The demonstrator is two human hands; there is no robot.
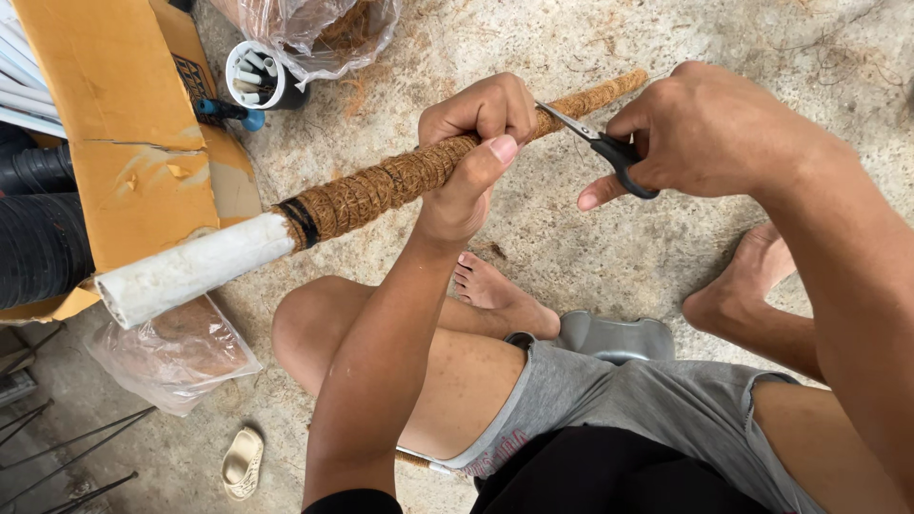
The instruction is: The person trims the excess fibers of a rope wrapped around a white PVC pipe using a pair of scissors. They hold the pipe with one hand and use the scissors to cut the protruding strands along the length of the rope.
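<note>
My left hand (473,152) grips a long pole (381,186) wrapped in brown coir fibre, held slantwise above my knees. The pole's near end is a bare white plastic pipe (190,271) with a black band where the fibre starts. My right hand (709,133) holds black-handled scissors (605,148). Their blades point left and touch the fibre wrap right beside my left fingers. The far tip of the pole (609,92) reaches toward the upper right.
A cardboard box (124,124) and black corrugated tubing (38,243) stand at the left. A plastic bag of fibre (314,29), a cup of small white tubes (257,74), another bag (171,352), metal rods (57,447) and a sandal (243,462) lie on the concrete floor.
</note>
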